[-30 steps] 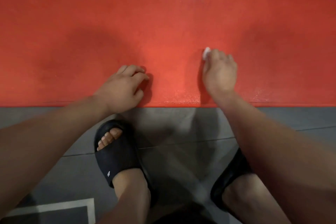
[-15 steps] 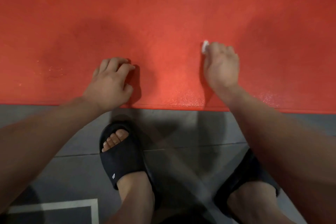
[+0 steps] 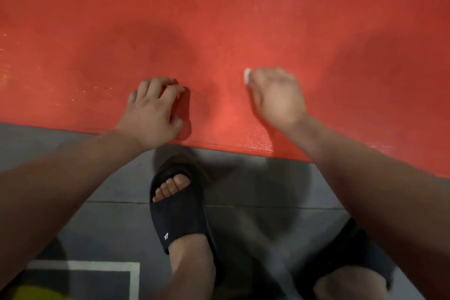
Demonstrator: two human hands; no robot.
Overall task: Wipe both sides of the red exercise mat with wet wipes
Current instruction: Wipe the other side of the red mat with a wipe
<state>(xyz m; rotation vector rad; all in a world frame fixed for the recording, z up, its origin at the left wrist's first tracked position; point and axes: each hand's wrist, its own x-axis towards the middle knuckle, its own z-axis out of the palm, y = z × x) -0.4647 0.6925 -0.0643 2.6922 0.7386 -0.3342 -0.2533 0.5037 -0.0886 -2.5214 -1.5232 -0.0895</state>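
Note:
The red exercise mat lies flat and fills the upper half of the view, its near edge running slightly down to the right. My right hand is on the mat near that edge and holds a wadded white wet wipe, of which only a small bit shows past the fingers. My left hand rests on the mat close to the edge, fingers curled with the tips on the surface, holding nothing. Damp, shiny patches show on the mat near its edge.
Grey floor tiles lie below the mat. My feet in black slides, left and right, stand just short of the mat edge. A white-outlined dark rectangle and a yellow patch sit at bottom left.
The view has shifted, so the mat edge now slopes. My left hand's fingers moved from pointing right to pointing forward. My right hand with the wipe moved slightly along the mat.

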